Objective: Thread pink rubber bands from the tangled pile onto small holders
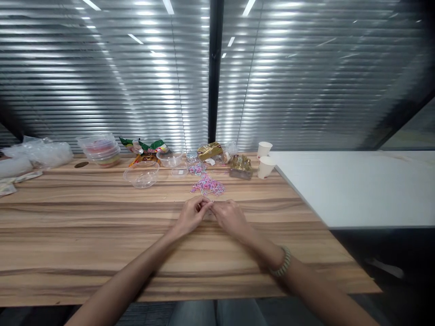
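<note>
My left hand (194,213) and my right hand (231,216) meet fingertip to fingertip over the middle of the wooden table (136,253). The fingers of both are pinched together. Whatever lies between them is too small to make out. Just beyond the fingertips is a loose pile of small pink, blue and white pieces (208,184), perhaps little rings or bands. More of the same pieces trail back toward a small clear container (192,157). A green beaded band (282,261) circles my right wrist.
Clear round bowls (142,175) stand behind on the left, near stacked lidded tubs (102,149), snack packets (146,146) and plastic bags (44,153). At the back right are gold wrappers (240,165) and two paper cups (266,167). A white table (353,190) adjoins on the right.
</note>
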Tool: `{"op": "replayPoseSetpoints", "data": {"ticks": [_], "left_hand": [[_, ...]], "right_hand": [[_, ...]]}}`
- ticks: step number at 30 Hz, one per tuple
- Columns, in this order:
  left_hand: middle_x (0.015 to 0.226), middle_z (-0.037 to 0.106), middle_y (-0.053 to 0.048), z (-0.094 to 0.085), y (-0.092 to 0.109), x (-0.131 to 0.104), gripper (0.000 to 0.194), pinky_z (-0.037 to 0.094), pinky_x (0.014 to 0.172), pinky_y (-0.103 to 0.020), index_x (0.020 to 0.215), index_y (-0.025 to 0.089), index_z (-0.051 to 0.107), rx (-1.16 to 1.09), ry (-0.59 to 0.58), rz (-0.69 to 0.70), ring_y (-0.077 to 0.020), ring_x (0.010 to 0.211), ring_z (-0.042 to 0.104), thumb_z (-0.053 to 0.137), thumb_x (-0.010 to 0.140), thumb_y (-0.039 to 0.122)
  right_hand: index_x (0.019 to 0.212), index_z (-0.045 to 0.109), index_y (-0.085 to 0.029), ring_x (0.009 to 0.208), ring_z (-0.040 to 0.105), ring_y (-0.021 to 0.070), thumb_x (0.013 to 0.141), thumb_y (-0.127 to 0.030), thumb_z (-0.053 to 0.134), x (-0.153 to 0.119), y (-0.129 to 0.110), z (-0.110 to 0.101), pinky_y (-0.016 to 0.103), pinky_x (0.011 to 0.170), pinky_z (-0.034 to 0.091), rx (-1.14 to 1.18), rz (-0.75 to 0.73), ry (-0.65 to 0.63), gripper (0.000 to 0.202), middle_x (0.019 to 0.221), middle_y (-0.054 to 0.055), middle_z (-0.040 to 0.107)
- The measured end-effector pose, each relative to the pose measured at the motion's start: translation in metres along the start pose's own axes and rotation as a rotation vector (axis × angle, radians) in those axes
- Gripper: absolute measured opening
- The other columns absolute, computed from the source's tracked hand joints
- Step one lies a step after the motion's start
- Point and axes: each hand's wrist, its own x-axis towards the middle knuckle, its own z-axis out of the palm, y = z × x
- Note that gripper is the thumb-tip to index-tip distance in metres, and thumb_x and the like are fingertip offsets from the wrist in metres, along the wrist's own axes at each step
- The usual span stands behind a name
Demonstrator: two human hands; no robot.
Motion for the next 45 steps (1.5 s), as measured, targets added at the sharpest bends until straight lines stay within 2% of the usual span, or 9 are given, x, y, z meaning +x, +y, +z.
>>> {"op": "replayPoseSetpoints", "data": {"ticks": [6,10,15,20,27,31,39,42,45], "left_hand": [[0.072,0.062,-0.004,0.0,-0.011,0.006,0.045,0.048,0.059,-0.026,0.111,0.014,0.05,-0.377,0.064,-0.177,-0.0142,0.063,0.058,0.057,0.074,0.039],[0.087,0.064,-0.007,-0.003,-0.014,0.009,0.04,0.05,0.064,-0.028,0.103,0.014,0.057,-0.46,0.105,-0.211,-0.0165,0.073,0.06,0.06,0.071,0.038],[0.08,0.066,-0.006,-0.004,-0.016,0.008,0.026,0.047,0.071,-0.028,0.082,0.014,0.065,-0.351,0.035,-0.165,-0.0175,0.076,0.06,0.066,0.066,0.034],[0.073,0.064,-0.005,-0.003,-0.022,0.01,0.026,0.046,0.066,-0.026,0.079,0.014,0.063,-0.367,0.044,-0.208,-0.0151,0.068,0.058,0.064,0.068,0.037],[0.069,0.063,-0.004,0.005,-0.013,0.006,0.027,0.045,0.061,-0.025,0.079,0.013,0.061,-0.42,-0.095,-0.254,-0.0128,0.061,0.057,0.065,0.067,0.037],[0.079,0.065,-0.007,0.008,-0.012,0.003,0.027,0.045,0.067,-0.026,0.084,0.013,0.062,-0.328,-0.136,-0.184,-0.0146,0.069,0.058,0.065,0.067,0.034],[0.081,0.064,-0.006,0.0,-0.022,0.001,0.018,0.041,0.072,-0.028,0.082,0.018,0.068,0.192,-0.154,0.061,-0.0178,0.077,0.055,0.063,0.069,0.029],[0.077,0.064,-0.006,0.0,-0.023,0.001,0.013,0.04,0.074,-0.029,0.074,0.017,0.067,0.219,-0.154,0.059,-0.0181,0.077,0.055,0.059,0.072,0.027],[0.075,0.065,-0.006,0.001,-0.022,0.002,0.017,0.041,0.069,-0.028,0.074,0.016,0.067,0.152,-0.138,-0.05,-0.0177,0.072,0.056,0.057,0.073,0.029]], "right_hand": [[0.091,0.062,-0.018,0.072,0.057,0.0134,0.089,-0.023,0.035,-0.002,0.0,0.006,0.022,0.067,0.038,0.302,0.159,0.125,0.027,0.083,0.005,0.065],[0.092,0.063,-0.018,0.072,0.058,0.0134,0.088,-0.028,0.039,-0.001,0.0,0.004,0.022,0.066,0.041,0.459,0.174,0.148,0.027,0.083,0.005,0.065],[0.08,0.065,-0.018,0.066,0.058,0.0136,0.084,-0.034,0.046,0.003,-0.001,-0.003,0.023,0.064,0.043,0.727,0.27,0.12,0.025,0.073,0.003,0.065],[0.081,0.062,-0.014,0.054,0.055,0.0138,0.069,-0.044,0.061,0.009,0.002,-0.006,0.025,0.052,0.044,1.189,0.552,0.17,0.033,0.07,0.005,0.064],[0.072,0.055,-0.013,0.054,0.045,0.0078,0.066,-0.045,0.065,0.012,0.007,0.001,0.02,0.052,0.037,1.499,0.634,0.226,0.034,0.063,0.0,0.054],[0.071,0.052,-0.014,0.056,0.044,0.0086,0.068,-0.053,0.059,0.013,0.009,0.004,0.021,0.053,0.036,1.438,0.636,0.237,0.039,0.062,-0.001,0.05],[0.069,0.044,-0.017,0.057,0.045,0.0098,0.084,-0.053,0.035,0.012,0.024,0.007,0.021,0.057,0.037,1.069,0.551,0.346,0.04,0.059,-0.001,0.047],[0.073,0.04,-0.018,0.05,0.037,0.0087,0.084,-0.051,0.037,0.011,0.029,0.01,0.019,0.049,0.033,1.032,0.578,0.371,0.034,0.057,-0.004,0.039],[0.076,0.043,-0.018,0.054,0.037,0.0087,0.08,-0.047,0.046,0.01,0.029,0.011,0.019,0.05,0.033,0.971,0.539,0.32,0.029,0.061,-0.003,0.041]]}}
